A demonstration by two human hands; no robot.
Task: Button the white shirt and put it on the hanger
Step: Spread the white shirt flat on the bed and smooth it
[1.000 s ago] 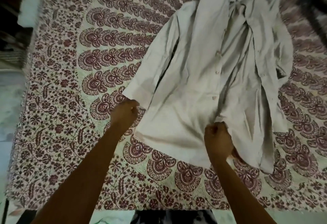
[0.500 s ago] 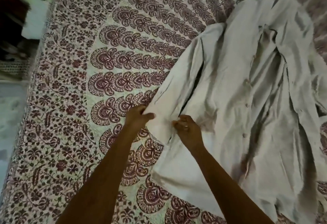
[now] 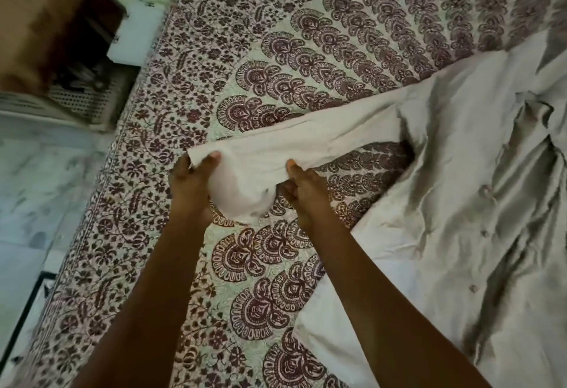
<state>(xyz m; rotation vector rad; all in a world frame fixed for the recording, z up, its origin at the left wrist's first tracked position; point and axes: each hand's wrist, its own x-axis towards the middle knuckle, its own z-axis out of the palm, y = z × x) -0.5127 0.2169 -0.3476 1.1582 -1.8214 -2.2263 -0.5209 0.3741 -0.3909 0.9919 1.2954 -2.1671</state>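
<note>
white shirt; maroon paisley bedspread

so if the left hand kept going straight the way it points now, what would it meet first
The left hand points up the frame, away from the person, and grips the sleeve end of the white shirt. Past that cloth, probably only the patterned bedspread; depth is unclear.

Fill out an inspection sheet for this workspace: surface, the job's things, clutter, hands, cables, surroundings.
Surface: patterned bedspread, maroon print, covering the bed.
Job's things: white shirt lies spread on the right, front open, buttons visible; its sleeve is pulled out to the left. No hanger in view.
Clutter: nothing seen.
Hands: left hand grips the sleeve's cuff end; right hand grips the sleeve further along.
Cables: nothing seen.
Surroundings: pale floor on the left, a perforated crate beside the bed.
</note>
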